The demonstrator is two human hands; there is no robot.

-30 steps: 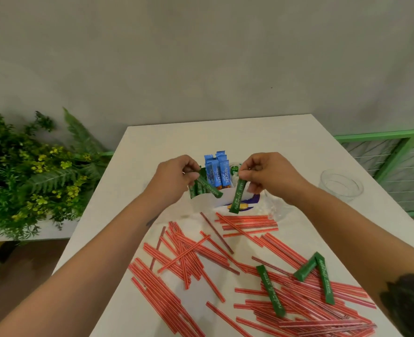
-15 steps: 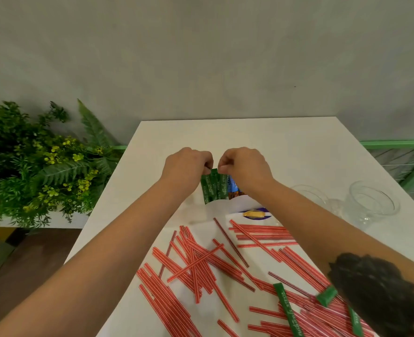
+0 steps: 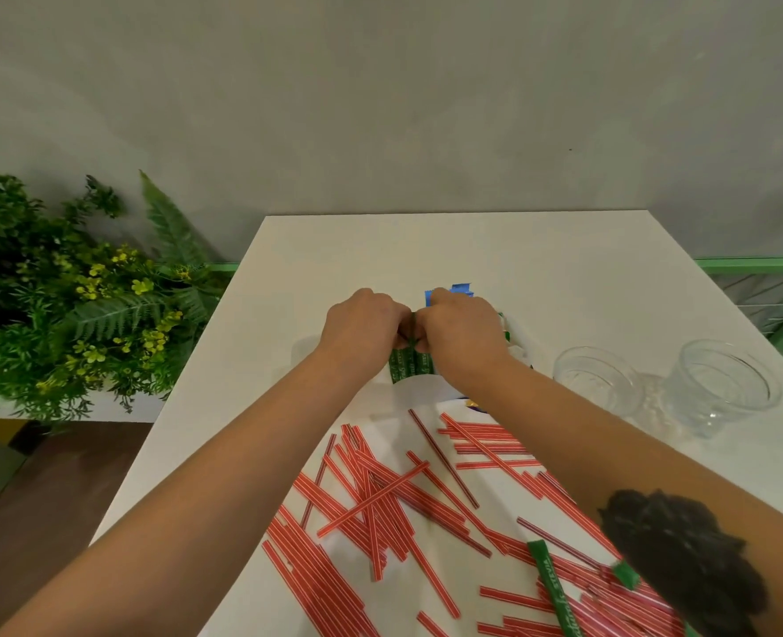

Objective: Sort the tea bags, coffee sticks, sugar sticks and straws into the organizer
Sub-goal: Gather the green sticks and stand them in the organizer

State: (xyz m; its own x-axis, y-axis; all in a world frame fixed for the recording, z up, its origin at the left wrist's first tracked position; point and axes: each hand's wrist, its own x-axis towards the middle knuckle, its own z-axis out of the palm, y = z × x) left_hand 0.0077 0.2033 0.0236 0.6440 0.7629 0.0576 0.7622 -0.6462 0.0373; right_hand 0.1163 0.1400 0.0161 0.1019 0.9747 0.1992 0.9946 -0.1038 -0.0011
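My left hand (image 3: 365, 328) and my right hand (image 3: 460, 331) meet over the middle of the white table (image 3: 541, 268). Both pinch the tops of a bunch of green sugar sticks (image 3: 410, 367) standing upright below my fingers. Blue coffee sticks (image 3: 453, 291) stick up just behind my right hand. The organizer itself is mostly hidden by my hands. Several red-striped straws (image 3: 371, 503) lie scattered on the near half of the table. A loose green sugar stick (image 3: 552, 590) lies among the straws at the lower right, with another (image 3: 626, 574) beside my right forearm.
Two clear plastic cups, one (image 3: 598, 383) and the other (image 3: 722, 388), stand at the right of the table. A green leafy plant (image 3: 72, 305) fills the left side beyond the table's edge. A green railing (image 3: 757, 264) runs behind the table at the right.
My hands have come together from slightly apart, bringing the separate green sticks into one upright bunch and lowering it. The view has tilted, so the blue sticks show above my right hand.
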